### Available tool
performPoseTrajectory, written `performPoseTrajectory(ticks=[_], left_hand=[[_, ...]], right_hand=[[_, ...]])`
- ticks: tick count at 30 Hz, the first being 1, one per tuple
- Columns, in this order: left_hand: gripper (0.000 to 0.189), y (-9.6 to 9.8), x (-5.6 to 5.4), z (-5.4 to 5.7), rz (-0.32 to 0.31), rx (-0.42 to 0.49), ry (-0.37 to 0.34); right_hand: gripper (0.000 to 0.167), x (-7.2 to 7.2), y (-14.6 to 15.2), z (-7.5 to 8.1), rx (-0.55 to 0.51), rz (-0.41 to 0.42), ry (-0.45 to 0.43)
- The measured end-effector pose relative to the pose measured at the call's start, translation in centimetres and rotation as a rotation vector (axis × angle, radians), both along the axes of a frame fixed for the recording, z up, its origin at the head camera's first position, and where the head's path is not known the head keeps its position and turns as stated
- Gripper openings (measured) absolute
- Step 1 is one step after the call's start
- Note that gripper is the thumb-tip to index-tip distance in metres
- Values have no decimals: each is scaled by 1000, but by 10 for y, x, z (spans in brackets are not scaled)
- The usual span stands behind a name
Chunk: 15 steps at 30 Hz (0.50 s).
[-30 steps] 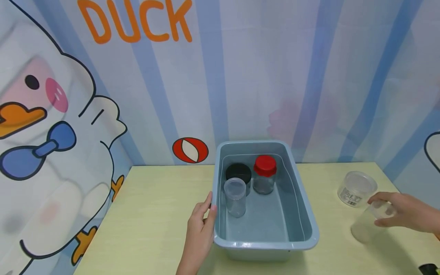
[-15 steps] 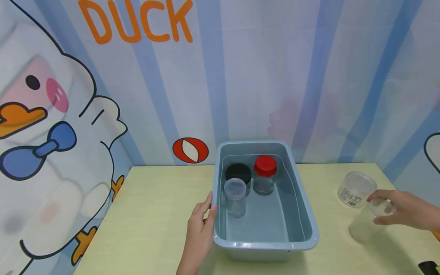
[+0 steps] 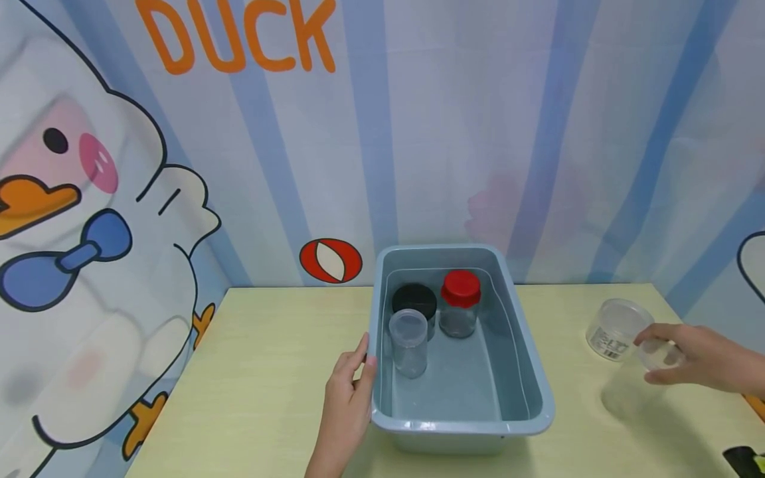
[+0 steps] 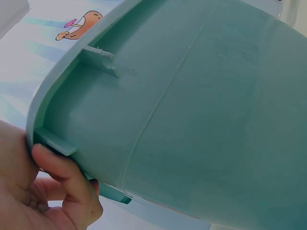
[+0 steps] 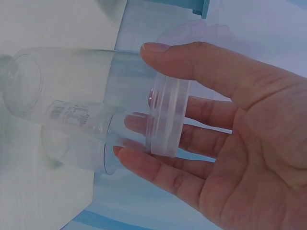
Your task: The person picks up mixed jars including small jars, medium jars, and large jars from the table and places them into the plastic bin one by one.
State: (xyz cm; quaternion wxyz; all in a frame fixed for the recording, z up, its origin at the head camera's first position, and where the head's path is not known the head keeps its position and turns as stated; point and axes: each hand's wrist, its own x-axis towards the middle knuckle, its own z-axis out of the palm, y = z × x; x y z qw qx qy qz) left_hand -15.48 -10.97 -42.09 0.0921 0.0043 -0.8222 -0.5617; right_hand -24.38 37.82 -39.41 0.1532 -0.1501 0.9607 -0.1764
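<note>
A tall clear plastic jar (image 5: pixel 81 72) with a translucent lid (image 5: pixel 169 115) is in my right hand (image 3: pixel 699 358). The thumb and fingers grip it around the lid end, the thumb on one side. In the head view it leans, its base toward the lower left. My left hand (image 3: pixel 346 401) holds the left rim of a blue-grey plastic bin (image 3: pixel 463 426); in the left wrist view its fingers (image 4: pixel 72 184) curl at the rim. Inside the bin stand a red-lidded jar (image 3: pixel 460 318), a black-lidded jar (image 3: pixel 414 300) and a clear jar with a translucent lid (image 3: pixel 409 352).
Just behind the held jar, a short, wide clear tub (image 3: pixel 612 332) with a barcode label stands on the pale yellow table (image 3: pixel 287 358). At the lower right edge a black and green object (image 3: pixel 741 459) shows partly. A duck-print curtain (image 3: pixel 430 133) hangs behind the table.
My right hand and the clear jar have shifted slightly left and up in the head view. The left hand and the bin have stayed in place.
</note>
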Motion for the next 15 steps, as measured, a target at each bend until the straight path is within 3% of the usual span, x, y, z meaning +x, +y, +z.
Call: performPoseTrajectory(ticks=[15], left_hand=[[51, 1, -2, 1, 1, 4, -25]], right_hand=[[61, -3, -2, 9, -7, -3, -17]])
